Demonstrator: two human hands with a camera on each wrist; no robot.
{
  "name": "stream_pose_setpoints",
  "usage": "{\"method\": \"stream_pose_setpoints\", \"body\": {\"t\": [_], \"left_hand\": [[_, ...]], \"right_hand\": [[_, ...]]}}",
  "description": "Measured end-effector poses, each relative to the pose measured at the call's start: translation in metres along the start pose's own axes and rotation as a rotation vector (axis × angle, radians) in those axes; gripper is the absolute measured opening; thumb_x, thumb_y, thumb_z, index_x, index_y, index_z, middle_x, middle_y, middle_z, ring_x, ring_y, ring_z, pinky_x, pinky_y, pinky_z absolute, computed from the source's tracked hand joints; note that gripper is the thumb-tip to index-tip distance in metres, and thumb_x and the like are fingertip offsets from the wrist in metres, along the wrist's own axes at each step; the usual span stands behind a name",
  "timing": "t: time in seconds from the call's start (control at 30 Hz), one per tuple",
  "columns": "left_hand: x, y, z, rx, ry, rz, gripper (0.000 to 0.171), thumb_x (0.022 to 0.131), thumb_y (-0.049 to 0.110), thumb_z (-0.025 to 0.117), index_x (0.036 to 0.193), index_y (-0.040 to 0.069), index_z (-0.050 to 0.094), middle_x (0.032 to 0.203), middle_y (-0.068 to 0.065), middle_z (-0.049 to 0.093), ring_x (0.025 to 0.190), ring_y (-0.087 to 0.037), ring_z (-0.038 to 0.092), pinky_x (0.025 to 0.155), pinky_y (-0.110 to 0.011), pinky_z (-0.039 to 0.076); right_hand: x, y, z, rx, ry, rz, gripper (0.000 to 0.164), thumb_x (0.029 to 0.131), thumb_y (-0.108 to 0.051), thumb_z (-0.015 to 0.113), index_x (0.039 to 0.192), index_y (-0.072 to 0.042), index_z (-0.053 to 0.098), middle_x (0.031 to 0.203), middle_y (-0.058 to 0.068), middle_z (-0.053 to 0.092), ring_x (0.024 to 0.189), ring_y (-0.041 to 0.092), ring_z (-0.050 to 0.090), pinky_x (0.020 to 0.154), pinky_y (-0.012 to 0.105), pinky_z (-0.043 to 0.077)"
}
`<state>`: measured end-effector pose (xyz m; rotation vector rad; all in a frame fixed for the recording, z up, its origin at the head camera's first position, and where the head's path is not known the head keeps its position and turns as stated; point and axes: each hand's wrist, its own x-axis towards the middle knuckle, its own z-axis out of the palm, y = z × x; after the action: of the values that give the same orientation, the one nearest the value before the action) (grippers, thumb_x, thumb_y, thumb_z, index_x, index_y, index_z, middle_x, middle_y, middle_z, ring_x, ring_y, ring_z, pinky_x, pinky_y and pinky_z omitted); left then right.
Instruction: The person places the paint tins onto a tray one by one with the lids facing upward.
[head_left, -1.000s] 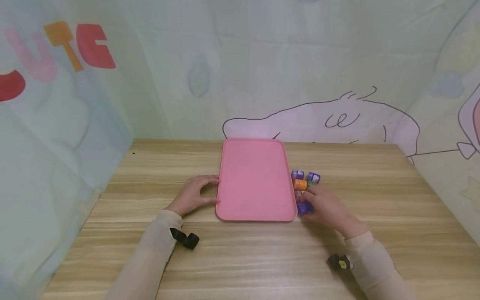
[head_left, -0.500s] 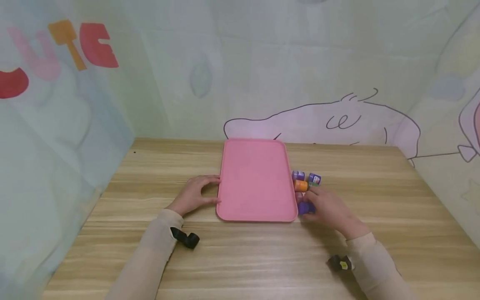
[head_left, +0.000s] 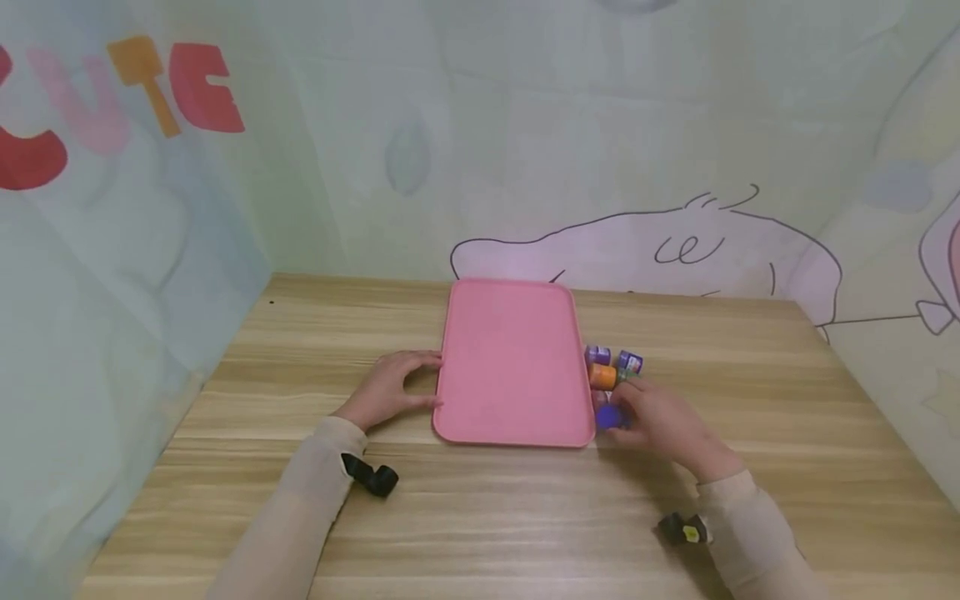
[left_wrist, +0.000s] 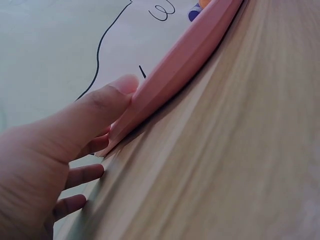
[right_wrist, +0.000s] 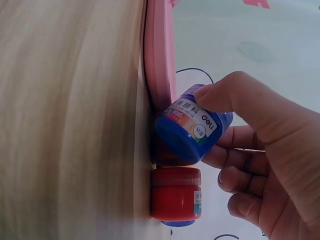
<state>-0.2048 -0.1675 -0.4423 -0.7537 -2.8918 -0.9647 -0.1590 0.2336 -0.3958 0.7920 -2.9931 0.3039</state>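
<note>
In the head view, my left hand (head_left: 386,387) rests at the left side of a pink tray (head_left: 513,367), thumb and fingertips at its rim. The left wrist view shows the thumb (left_wrist: 112,97) against the outer side of the tray rim (left_wrist: 175,70), the other fingers spread. My right hand (head_left: 667,421) pinches a blue paint jar (right_wrist: 190,125) between thumb and fingers, at the tray's near right corner. The labelled jar is tilted, its base towards the right wrist camera. Just beyond it stands a red paint jar (right_wrist: 175,195), mostly hidden by the hand in the head view.
Several more small jars lie along the tray's right side: an orange jar (head_left: 602,377), a purple jar (head_left: 597,355) and another purple jar (head_left: 630,362) farther right. The wooden table (head_left: 480,517) meets a printed cloth backdrop (head_left: 337,167) at its far edge.
My right hand has tipped the blue jar, so its purple end now faces more towards the head camera. My left hand keeps its place at the tray; the head view has shifted slightly.
</note>
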Motion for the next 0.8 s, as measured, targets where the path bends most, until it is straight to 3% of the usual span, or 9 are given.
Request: {"method": "stream_pose_setpoints", "body": {"t": [0.2, 0.43, 0.8], "left_hand": [[0.0, -0.001, 0.0, 0.001, 0.002, 0.001, 0.063, 0.078, 0.041, 0.078, 0.131, 0.015, 0.059, 0.142, -0.008, 0.054, 0.134, -0.032, 0.047, 0.115, -0.054, 0.031], [0.0, -0.003, 0.001, 0.004, 0.004, 0.016, 0.063, 0.078, 0.042, 0.077, 0.132, 0.014, 0.059, 0.142, -0.008, 0.054, 0.133, -0.032, 0.047, 0.114, -0.053, 0.032], [0.0, -0.004, 0.002, 0.004, 0.0, 0.009, 0.062, 0.078, 0.041, 0.077, 0.132, 0.014, 0.059, 0.141, -0.006, 0.055, 0.133, -0.029, 0.048, 0.115, -0.051, 0.033]], "right_hand": [[0.0, 0.0, 0.001, 0.055, -0.015, 0.026, 0.034, 0.074, -0.027, 0.081, 0.098, -0.009, 0.066, 0.088, -0.002, 0.065, 0.078, 0.009, 0.056, 0.071, 0.028, 0.054], [0.0, -0.001, 0.002, 0.127, 0.021, -0.005, 0.032, 0.074, -0.027, 0.081, 0.1, -0.012, 0.068, 0.092, -0.004, 0.069, 0.08, 0.007, 0.058, 0.073, 0.027, 0.054], [0.004, -0.006, 0.01, 0.333, 0.055, 0.01, 0.035, 0.075, -0.023, 0.082, 0.105, -0.011, 0.068, 0.085, -0.007, 0.064, 0.071, 0.008, 0.053, 0.061, 0.018, 0.048]]}}
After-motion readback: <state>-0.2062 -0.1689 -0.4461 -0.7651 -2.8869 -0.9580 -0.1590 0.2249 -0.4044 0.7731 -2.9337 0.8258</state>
